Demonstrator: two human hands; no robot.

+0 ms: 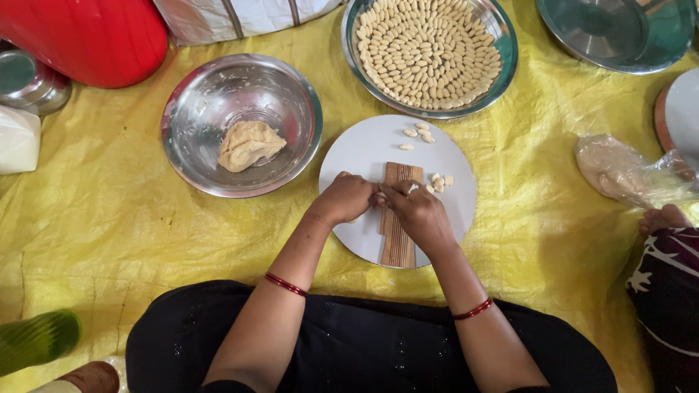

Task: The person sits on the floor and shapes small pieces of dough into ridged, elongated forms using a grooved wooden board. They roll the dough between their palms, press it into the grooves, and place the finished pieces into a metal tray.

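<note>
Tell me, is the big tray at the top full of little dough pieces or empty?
Full. The round steel tray is covered almost edge to edge with small pale dough pieces, laid in rings.

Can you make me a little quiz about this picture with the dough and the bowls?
1. True or false: the steel bowl with the lump of dough lies to the left of the round white board.
2. What lies under the left hand and right hand?
A. a rolling pin
B. a ridged wooden board
C. a spoon
3. Fill in: the bowl of shaped dough pieces sits on a ____ sheet.

Key
1. True.
2. B; both hands meet at its upper end.
3. Yellow.
</note>
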